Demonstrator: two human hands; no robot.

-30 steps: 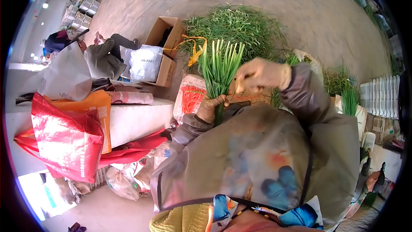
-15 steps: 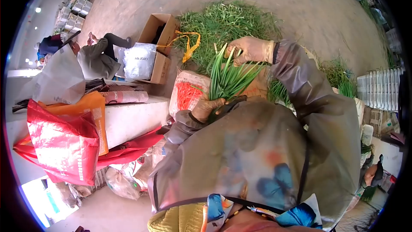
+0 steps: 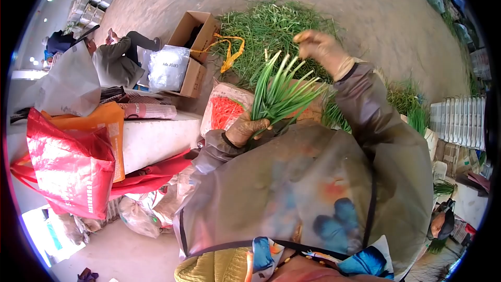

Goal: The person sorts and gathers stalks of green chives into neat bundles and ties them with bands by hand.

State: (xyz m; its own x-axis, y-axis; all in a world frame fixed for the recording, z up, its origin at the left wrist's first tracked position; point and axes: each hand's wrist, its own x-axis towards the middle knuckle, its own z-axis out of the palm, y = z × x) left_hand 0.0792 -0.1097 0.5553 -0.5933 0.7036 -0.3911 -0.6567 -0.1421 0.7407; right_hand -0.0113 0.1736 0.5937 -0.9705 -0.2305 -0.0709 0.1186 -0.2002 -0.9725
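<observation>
Currently left hand (image 3: 245, 129) grips the bunch of green stalks (image 3: 284, 93) low, in front of the torso. Long axis diagonal, pale ends fanned up, away and rightward. Right hand (image 3: 322, 51) apart, beyond the pale ends, fingers bent; can't tell if it's gripping anything.

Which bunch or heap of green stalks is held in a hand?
The bunch of green stalks with pale ends fanned outward, in the grip of the left hand. The large green heap beyond it lies on the floor.
</observation>
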